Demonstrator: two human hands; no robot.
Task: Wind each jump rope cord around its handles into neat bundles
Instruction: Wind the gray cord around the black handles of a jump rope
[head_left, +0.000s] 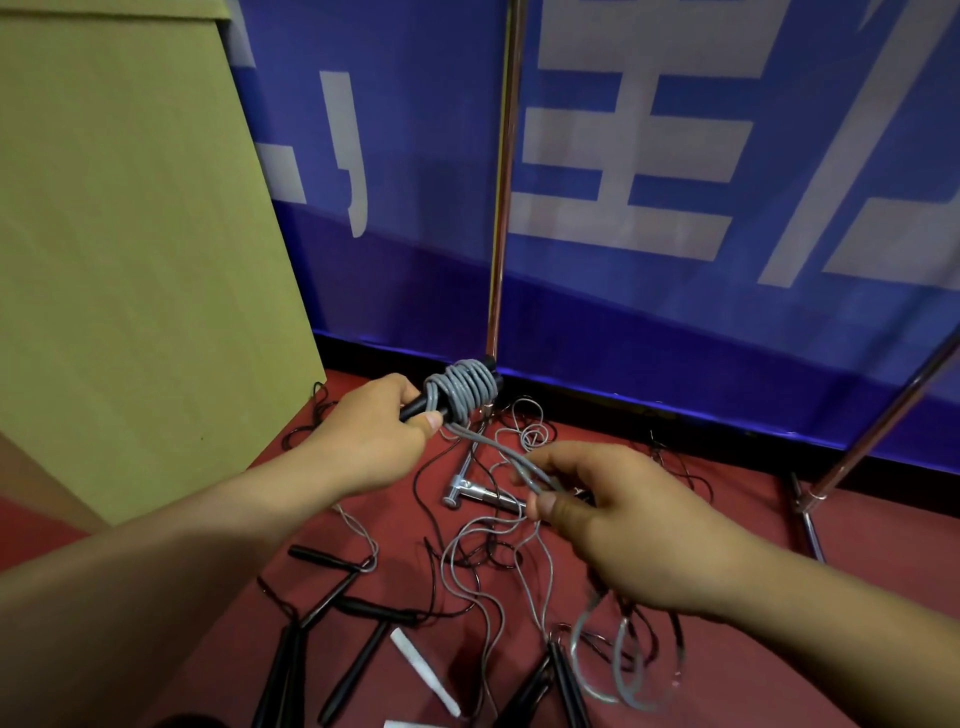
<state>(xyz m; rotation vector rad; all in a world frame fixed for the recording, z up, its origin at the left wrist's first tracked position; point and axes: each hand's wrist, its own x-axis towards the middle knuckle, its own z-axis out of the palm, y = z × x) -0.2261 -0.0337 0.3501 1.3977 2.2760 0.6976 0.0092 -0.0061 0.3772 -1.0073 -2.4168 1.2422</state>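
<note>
The left hand grips the black handles to steady the grey coil; the right hand pinches the loose cord, keeping it taut for winding.

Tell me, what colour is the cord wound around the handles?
Grey; the wound cord sits on black handles, seen in the head view.

Cardboard box; blue banner

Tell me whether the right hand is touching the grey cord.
Touching. The head view shows the right hand pinching the grey cord between thumb and fingers.
</note>
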